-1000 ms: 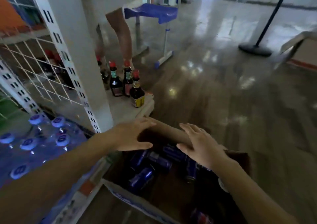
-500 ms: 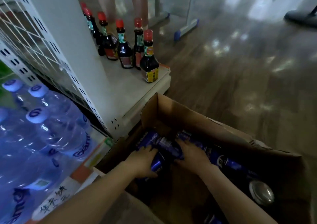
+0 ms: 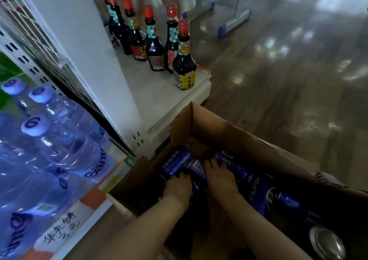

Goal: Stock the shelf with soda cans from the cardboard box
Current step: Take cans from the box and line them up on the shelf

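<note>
Both hands are down inside the cardboard box point(image 3: 229, 128), which stands on the floor just beside the shelf point(image 3: 159, 92). The left hand point(image 3: 177, 186) has its grip curled round 1 blue soda can point(image 3: 195, 189). The right hand point(image 3: 221, 178) rests on the other cans point(image 3: 237, 169); whether its grip is closed I cannot tell

Blue soda can point(image 3: 176, 160), twelve o'clock of my left hand point(image 3: 177, 186): "PEPSI".
Clear plastic water bottle point(image 3: 79, 156), nine o'clock: "Gant", rest unreadable.
White paper price tag point(image 3: 59, 232), seven o'clock: handwritten "3元".
</note>
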